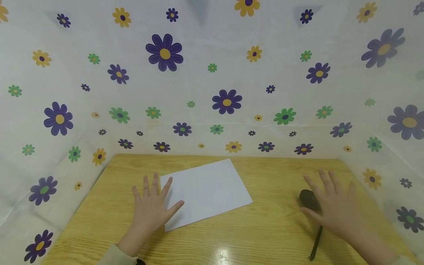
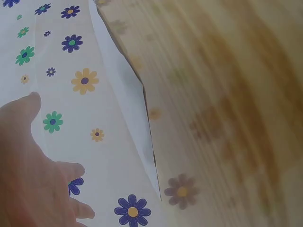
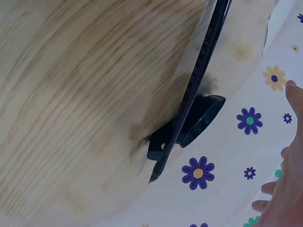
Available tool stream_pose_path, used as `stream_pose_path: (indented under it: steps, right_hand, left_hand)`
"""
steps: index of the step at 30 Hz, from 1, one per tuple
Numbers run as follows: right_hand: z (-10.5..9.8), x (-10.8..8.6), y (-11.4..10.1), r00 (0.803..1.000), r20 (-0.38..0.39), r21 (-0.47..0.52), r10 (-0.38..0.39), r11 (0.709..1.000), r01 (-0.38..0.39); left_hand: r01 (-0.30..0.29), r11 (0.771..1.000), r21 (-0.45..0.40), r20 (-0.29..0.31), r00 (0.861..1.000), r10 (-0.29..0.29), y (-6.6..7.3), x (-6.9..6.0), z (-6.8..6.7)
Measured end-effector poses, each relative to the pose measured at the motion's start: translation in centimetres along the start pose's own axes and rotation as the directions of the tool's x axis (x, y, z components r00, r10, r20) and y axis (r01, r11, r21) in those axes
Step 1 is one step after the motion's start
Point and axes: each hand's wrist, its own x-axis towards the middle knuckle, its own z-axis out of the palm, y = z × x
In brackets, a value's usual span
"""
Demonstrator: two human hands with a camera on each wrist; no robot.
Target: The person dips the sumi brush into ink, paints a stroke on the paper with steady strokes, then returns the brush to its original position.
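Note:
A white sheet of paper (image 1: 208,193) lies slightly turned on the wooden table. My left hand (image 1: 150,211), fingers spread, is over its left edge; the left wrist view shows the same hand (image 2: 33,165) holding nothing. On the right, my right hand (image 1: 338,209) is spread above a dark rounded object (image 1: 308,200) and a thin dark stick (image 1: 317,243), partly covering them. In the right wrist view the long dark stick (image 3: 196,78) leans across a black piece (image 3: 203,120), and the right hand (image 3: 284,179) is apart from both. Whether either hand touches the table cannot be told.
The wooden table (image 1: 271,235) has a cloth with printed flowers (image 1: 198,81) hanging behind it and along both sides. A small black thing (image 1: 140,261) shows by the left sleeve at the bottom edge.

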Motion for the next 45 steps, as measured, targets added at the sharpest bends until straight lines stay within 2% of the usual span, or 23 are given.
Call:
stream_pose_path:
  steps: [4, 10, 15, 19, 28, 35, 42, 45]
  right_hand:
    - [0.0, -0.2, 0.6, 0.998, -0.025, 0.002, -0.052, 0.999, 0.052]
    - [-0.1, -0.8, 1.1, 0.985, -0.081, 0.059, -0.152, 0.986, 0.157]
    - [-0.5, -1.4, 1.4, 0.965, -0.052, 0.021, -0.256, 0.966, 0.258]
    - [-0.5, -1.8, 1.7, 0.949, -0.048, 0.004, -0.312, 0.95, 0.312]
    - [-0.6, -2.3, 1.8, 0.926, -0.032, -0.015, -0.377, 0.926, 0.376]
    - [-0.5, -2.7, 1.7, 0.881, -0.091, -0.032, -0.464, 0.886, 0.463]
    - [0.0, -3.2, 1.7, 0.866, -0.098, -0.047, -0.49, 0.872, 0.488]
    - [0.2, -3.4, 1.7, 0.854, -0.121, -0.023, -0.506, 0.861, 0.507]
  left_hand:
    - [-0.017, 1.0, -0.01, -0.013, 1.0, 0.017, 0.1, 0.1, 0.0]
    - [-0.017, 1.0, -0.019, 0.027, 0.999, 0.018, 0.2, 0.3, 0.1]
    - [-0.021, 1.0, -0.008, 0.047, 0.999, 0.021, 0.2, 0.5, 0.3]
    - [-0.022, 1.0, -0.011, 0.062, 0.998, 0.022, 0.2, 0.7, 0.7]
    - [-0.031, 0.998, -0.053, 0.089, 0.995, 0.035, 0.5, 0.9, 1.1]
    - [-0.038, 0.997, -0.064, 0.124, 0.991, 0.046, 0.4, 1.3, 1.5]
    - [-0.055, 0.995, -0.078, 0.151, 0.986, 0.066, 0.3, 1.6, 1.5]
    - [-0.058, 0.995, -0.081, 0.171, 0.983, 0.071, 0.1, 1.7, 1.6]
